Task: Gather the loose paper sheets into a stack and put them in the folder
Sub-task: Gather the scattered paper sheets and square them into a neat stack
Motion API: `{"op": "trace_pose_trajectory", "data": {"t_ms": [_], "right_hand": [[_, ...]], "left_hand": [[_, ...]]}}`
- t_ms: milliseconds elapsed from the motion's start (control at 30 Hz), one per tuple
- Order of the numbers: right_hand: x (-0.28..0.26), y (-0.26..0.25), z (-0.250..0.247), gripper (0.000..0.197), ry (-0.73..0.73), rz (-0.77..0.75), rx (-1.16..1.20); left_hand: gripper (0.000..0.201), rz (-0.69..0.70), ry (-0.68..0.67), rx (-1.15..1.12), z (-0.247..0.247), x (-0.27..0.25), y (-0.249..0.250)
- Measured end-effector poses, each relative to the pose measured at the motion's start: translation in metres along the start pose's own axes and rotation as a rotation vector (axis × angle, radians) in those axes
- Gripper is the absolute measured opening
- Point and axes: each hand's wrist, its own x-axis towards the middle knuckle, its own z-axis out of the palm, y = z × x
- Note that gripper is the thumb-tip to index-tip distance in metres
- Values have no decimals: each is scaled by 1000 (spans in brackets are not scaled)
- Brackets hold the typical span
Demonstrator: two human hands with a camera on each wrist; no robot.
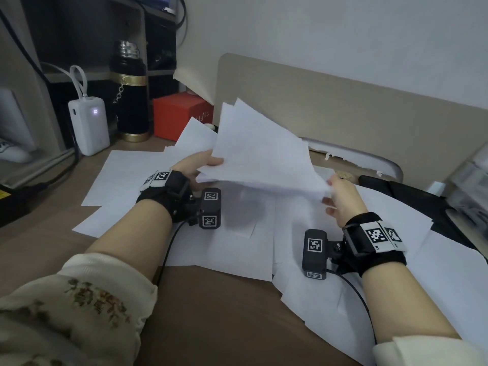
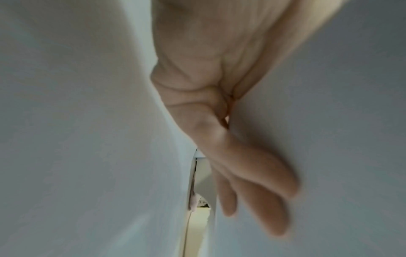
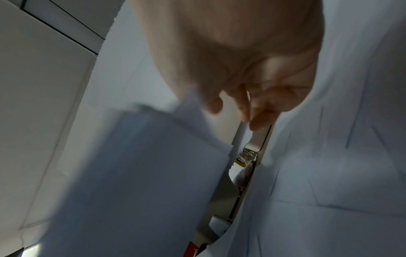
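A bundle of white paper sheets (image 1: 258,154) is raised at a slant above the desk. My left hand (image 1: 203,167) pinches its left edge, thumb on top, and the left wrist view shows the fingers (image 2: 252,173) lying straight under the bundle (image 2: 340,121). My right hand (image 1: 338,199) grips the bundle's lower right corner; in the right wrist view its thumb and curled fingers (image 3: 259,113) meet at the blurred bundle (image 3: 142,173). Several loose sheets (image 1: 237,247) lie spread and overlapping on the desk below. A dark flat thing (image 1: 412,202) at the right, possibly the folder, is partly under paper.
A white power bank (image 1: 88,125), a black flask (image 1: 130,101) and a red box (image 1: 179,114) stand at the back left. A beige panel (image 1: 343,107) rises behind the papers. Clear plastic drawers (image 1: 472,180) sit at the right edge. Brown desk (image 1: 224,313) shows near me.
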Motion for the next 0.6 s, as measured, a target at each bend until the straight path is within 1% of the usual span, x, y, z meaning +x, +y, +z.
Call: {"op": "trace_pose_trajectory", "data": {"t_ms": [33, 67, 133, 200, 300, 367, 433, 533, 600], "right_hand": [[0, -1, 0, 29, 3, 15, 74], [0, -3, 1, 33, -21, 29, 146], [-6, -5, 6, 40, -136, 59, 253], [-14, -8, 16, 40, -275, 99, 294], [-21, -9, 35, 39, -446, 213, 378], [-24, -9, 44, 42, -478, 282, 425], [-25, -10, 49, 42, -480, 331, 480], [-28, -11, 54, 43, -472, 367, 555], [-32, -9, 56, 39, -461, 378, 576]], "left_hand": [[13, 4, 21, -53, 0, -2, 0], [15, 2, 54, -99, -1, -4, -1], [20, 22, 106, -209, -3, -5, -5], [17, 28, 138, -332, -4, -6, -9], [15, -53, 173, -484, -1, -9, -11], [19, -89, 171, -536, 2, -10, -12], [23, -92, 147, -536, 4, -10, -14], [24, -80, 113, -552, 2, -9, -17], [22, -54, 95, -558, 1, -9, -18]]}}
